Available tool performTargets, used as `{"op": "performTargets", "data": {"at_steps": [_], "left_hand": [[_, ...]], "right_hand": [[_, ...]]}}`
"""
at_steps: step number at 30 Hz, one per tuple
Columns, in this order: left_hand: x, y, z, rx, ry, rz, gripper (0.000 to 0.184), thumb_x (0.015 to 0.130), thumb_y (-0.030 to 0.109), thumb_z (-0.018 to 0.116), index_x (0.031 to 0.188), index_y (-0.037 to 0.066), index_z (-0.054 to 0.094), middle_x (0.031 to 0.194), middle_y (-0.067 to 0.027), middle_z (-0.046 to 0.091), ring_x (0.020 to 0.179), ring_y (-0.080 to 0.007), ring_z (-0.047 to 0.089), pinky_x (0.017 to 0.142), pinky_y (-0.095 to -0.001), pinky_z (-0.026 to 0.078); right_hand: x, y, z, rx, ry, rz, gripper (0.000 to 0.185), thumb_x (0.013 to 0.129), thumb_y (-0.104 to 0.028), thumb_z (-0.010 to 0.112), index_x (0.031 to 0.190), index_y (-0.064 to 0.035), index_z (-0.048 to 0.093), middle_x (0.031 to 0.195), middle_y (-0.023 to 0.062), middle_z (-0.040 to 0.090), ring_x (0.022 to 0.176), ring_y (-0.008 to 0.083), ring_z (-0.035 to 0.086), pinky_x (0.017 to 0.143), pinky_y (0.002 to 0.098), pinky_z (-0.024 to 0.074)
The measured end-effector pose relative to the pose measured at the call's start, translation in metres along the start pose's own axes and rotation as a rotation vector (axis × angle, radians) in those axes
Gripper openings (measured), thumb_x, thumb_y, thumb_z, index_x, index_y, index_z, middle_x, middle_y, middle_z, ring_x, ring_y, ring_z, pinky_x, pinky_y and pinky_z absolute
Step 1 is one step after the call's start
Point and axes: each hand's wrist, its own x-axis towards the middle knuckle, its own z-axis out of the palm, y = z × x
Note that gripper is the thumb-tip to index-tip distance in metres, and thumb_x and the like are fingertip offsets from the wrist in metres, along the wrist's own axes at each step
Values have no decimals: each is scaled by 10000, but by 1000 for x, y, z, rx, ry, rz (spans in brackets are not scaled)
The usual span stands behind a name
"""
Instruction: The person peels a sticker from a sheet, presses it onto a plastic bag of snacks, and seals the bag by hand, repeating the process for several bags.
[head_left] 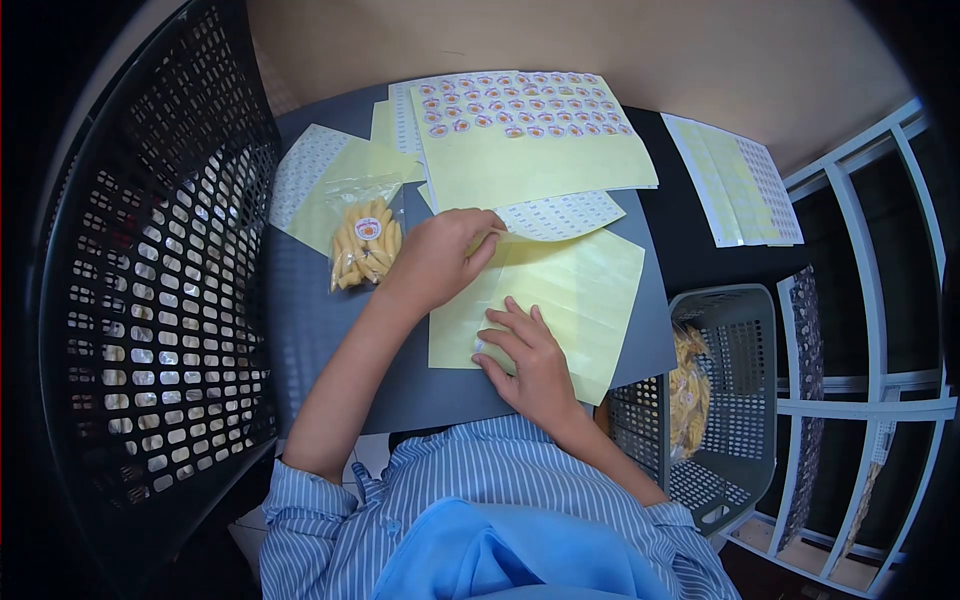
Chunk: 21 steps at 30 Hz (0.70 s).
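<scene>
My left hand [447, 258] pinches the near edge of a yellow backing sheet [560, 222], which curls up and shows its printed underside. Below it, my right hand [530, 362] lies with fingers apart on another pale yellow sheet [600, 320]. A small whitish spot shows by its fingertips, too small to make out. Left of my left hand, a clear bag of yellow finger-shaped snacks [365, 245] carries a round label. Farther back lies a sticker sheet [530, 150], with rows of round stickers on its far half and bare yellow backing on its near half.
A tall dark perforated basket [165, 300] stands at the left. Several more sheets lie at the table's back left. Another sticker sheet [735, 185] lies on a black surface at right. Below it, a grey-green basket [735, 400] holds bagged snacks [688, 395]. A metal frame [870, 300] stands far right.
</scene>
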Motion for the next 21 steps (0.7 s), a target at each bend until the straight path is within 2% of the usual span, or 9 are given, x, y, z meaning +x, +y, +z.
{"op": "performTargets", "data": {"at_steps": [4,7,9,12,16,18,21], "left_hand": [[-8,0,2,39,-73,-21,161,768,94,559,905,19,599,842,-145,611,768,-295,589,681,-345,472],[-15,-6,8,41,-151,41,220,728,168,615,925,71,601,865,-90,605,825,-256,566,705,-362,464],[-18,-6,11,157,-157,93,353,651,231,698,957,91,590,955,-59,568,916,-236,519,762,-352,447],[-17,-10,13,166,-146,86,448,582,271,743,964,98,586,1008,-45,534,953,-232,488,798,-346,430],[-18,-15,14,150,-132,133,473,565,268,752,973,99,582,1013,-38,528,953,-230,484,807,-338,422],[-19,-18,16,143,-115,143,469,568,271,749,971,100,581,1016,-30,527,953,-227,481,806,-334,415],[-21,-19,17,115,-89,144,460,568,273,749,962,103,583,1017,-19,527,958,-219,481,796,-334,413]], "right_hand": [[0,-1,3,9,17,15,169,709,-98,645,863,-50,592,1062,108,542,1139,340,434,961,508,308],[2,-5,3,10,36,47,153,700,-80,640,838,-43,584,1037,111,545,1123,341,447,957,510,312],[5,-7,1,74,9,122,151,689,-67,640,822,-31,578,1017,119,548,1100,342,464,956,510,315],[6,-9,0,89,9,137,164,687,-62,633,838,-21,582,1015,126,549,1085,337,476,958,508,315],[5,-8,2,119,45,161,164,693,-56,620,849,-14,592,1012,130,553,1092,335,473,961,506,315],[4,-9,4,98,83,158,143,698,-41,623,839,-24,605,997,110,571,1092,317,489,986,473,301],[3,-10,7,54,114,138,126,698,-42,622,822,-27,610,989,106,577,1091,319,491,974,486,310]]}}
